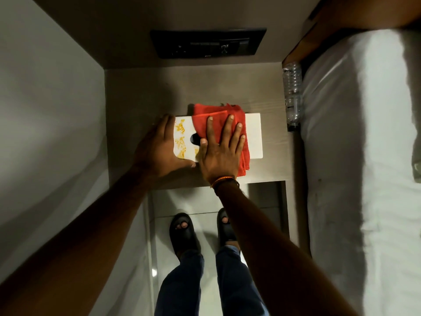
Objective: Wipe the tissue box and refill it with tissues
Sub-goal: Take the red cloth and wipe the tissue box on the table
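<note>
Both forearms reach down over the grey wooden bedside shelf [145,92]. Right hand [219,153] lies flat, fingers spread, pressing a folded red cloth [205,120] onto the white rectangular tissue box [252,135], mid-shelf towards its front edge. Left hand [157,149] cups the box's left end, open-palmed, bracing it. Orange stains [181,142] sit by the slot; a dry pass could smear them inward, or shove the box sideways towards the clear plastic bottle [292,94] at the right edge.

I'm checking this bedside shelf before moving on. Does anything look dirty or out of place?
Yes. The white tissue box has yellow-orange smears on its left top, beside the opening. The right hand presses a red cloth over the middle; the left hand steadies the left end.
</note>
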